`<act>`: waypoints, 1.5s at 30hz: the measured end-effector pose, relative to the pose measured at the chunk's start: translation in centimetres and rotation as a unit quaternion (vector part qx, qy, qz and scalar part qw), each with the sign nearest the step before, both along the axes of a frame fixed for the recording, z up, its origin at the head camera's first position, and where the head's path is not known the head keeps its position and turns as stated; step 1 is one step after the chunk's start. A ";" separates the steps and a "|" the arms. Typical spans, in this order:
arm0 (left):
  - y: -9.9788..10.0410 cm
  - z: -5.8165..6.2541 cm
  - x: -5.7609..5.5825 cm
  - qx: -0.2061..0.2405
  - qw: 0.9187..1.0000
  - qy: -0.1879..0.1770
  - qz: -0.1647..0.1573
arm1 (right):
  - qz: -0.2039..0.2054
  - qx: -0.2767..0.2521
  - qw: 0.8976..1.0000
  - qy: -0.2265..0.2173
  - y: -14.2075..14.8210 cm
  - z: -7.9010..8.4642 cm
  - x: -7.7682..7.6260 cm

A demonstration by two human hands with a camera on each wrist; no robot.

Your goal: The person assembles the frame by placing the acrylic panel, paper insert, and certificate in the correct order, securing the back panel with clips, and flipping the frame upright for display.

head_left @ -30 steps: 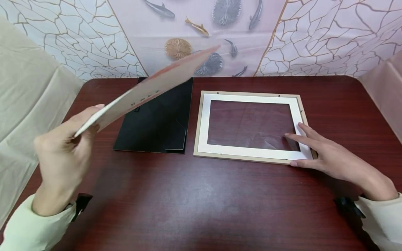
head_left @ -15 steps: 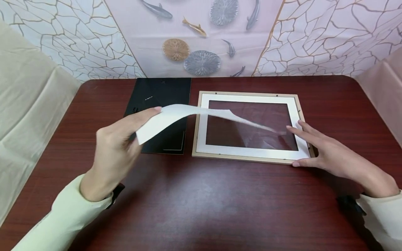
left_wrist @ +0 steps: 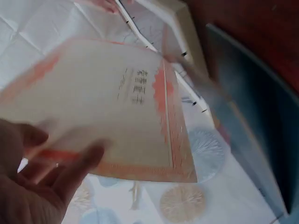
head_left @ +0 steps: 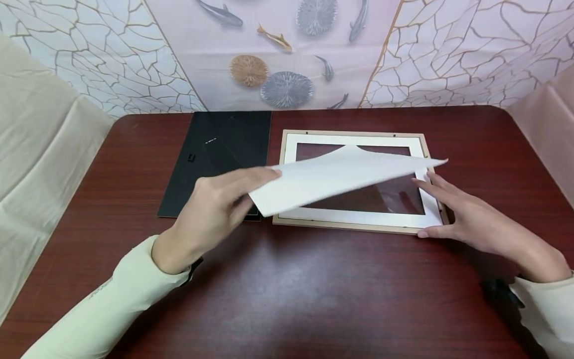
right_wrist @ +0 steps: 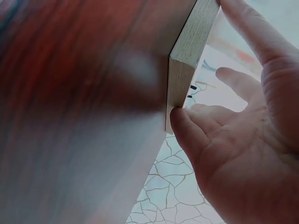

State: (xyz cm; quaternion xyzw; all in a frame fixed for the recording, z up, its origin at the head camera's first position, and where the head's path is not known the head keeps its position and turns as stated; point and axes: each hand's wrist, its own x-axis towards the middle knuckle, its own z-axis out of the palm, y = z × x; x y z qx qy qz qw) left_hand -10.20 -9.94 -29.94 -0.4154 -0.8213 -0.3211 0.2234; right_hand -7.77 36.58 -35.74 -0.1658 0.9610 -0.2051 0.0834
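Note:
My left hand (head_left: 208,217) pinches a paper certificate (head_left: 327,177) by its left edge, white back up in the head view. In the left wrist view the certificate (left_wrist: 107,102) shows its printed side, with a red border and dark characters. It bends in the air over a light wooden picture frame (head_left: 345,227), hiding part of it. The frame lies on the table with a white mat (head_left: 367,215) around a transparent pane. My right hand (head_left: 480,219) rests at the frame's right end, fingers spread; in the right wrist view its fingertips touch the wooden edge (right_wrist: 184,70).
A black backing board (head_left: 228,132) with a small hanger lies left of the frame, partly behind my left hand. The dark red table (head_left: 314,289) meets a patterned cloth (head_left: 179,60) at its back edge. Pale cloths hang at both sides.
My left hand has carried the certificate rightward from the left side to over the frame, turning its white back upward. My right hand has stayed at the frame's right end.

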 end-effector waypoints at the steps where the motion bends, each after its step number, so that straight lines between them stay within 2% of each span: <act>1: -0.1 -0.2 0.0 -0.010 1.000 -0.007 -0.012 | -0.003 0.001 1.000 -0.001 0.0 0.0 0.0; 4: -0.3 -0.9 0.1 -0.046 0.998 -0.024 -0.044 | -0.014 0.000 1.000 -0.011 0.0 0.0 -0.1; 6: -0.4 -1.0 0.2 -0.084 0.994 -0.040 -0.055 | -0.028 0.005 0.999 -0.042 0.0 0.2 -0.2; 10: -0.5 -1.2 0.5 -0.161 0.983 -0.067 -0.050 | -0.051 0.016 0.993 -0.110 0.1 0.8 -0.6; 12: -0.5 -1.5 0.5 -0.186 0.979 -0.077 -0.043 | -0.053 0.022 0.991 -0.124 0.2 1.1 -0.9; 16: -0.5 -1.9 0.5 -0.212 0.971 -0.101 -0.037 | -0.040 0.029 0.993 -0.111 0.5 1.3 -1.4; 24: -0.2 -2.3 0.3 -0.265 0.944 -0.181 -0.072 | -0.030 0.033 0.996 -0.079 0.8 1.1 -1.7; 27: 0.0 -2.5 0.3 -0.271 0.939 -0.198 -0.079 | -0.024 0.036 0.996 -0.075 0.7 1.1 -1.8; 30: 0.0 -2.6 0.5 -0.272 0.941 -0.185 -0.079 | -0.022 0.039 0.996 -0.074 0.6 1.2 -1.9; 37: -0.2 -2.2 1.1 -0.253 0.961 -0.084 -0.070 | -0.020 0.042 0.996 -0.076 0.8 1.3 -2.1; 45: -0.1 -2.2 0.9 -0.232 0.969 -0.033 -0.073 | -0.005 0.044 0.997 -0.057 1.3 1.0 -2.1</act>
